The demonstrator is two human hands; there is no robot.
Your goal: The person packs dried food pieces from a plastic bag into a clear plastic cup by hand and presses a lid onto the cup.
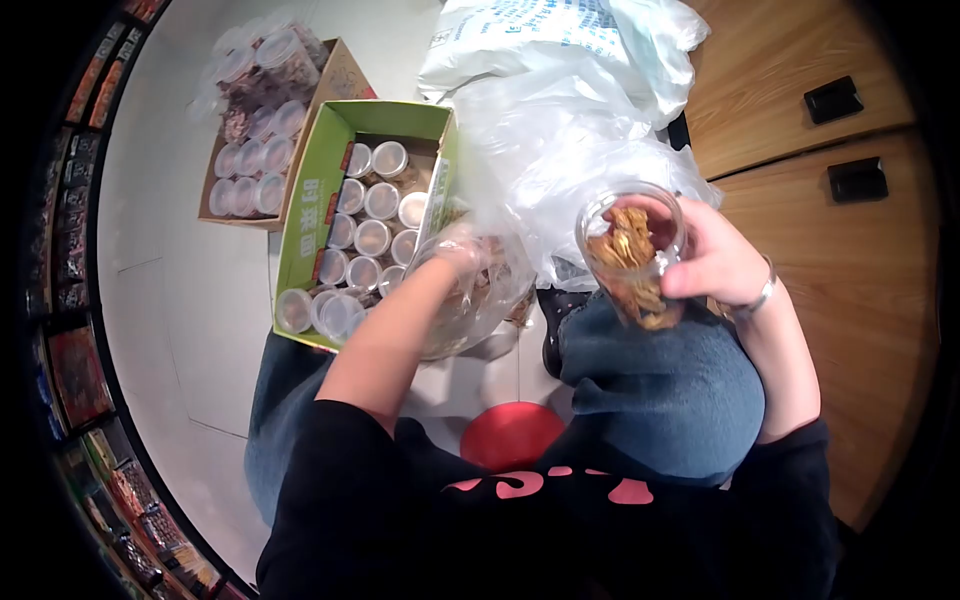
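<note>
My right hand (715,255) is wrapped round a clear, open-topped jar (585,245), held tilted above my right knee. Brown-yellow dried pieces (630,245) fill much of the jar. On the other side, my left hand (460,245) reaches into a clear plastic bag (500,295) between my knees, beside the green box. Darker contents show faintly through the bag. Plastic and glare hide the left fingers, so I cannot see whether they hold anything.
A green cardboard box (300,215) holds several lidded jars (373,238). Behind it stands a brown box (310,130) with more jars. Large plastic bags (560,130) lie ahead, wooden drawers (770,100) stand right, and a red round seat (512,437) is below me.
</note>
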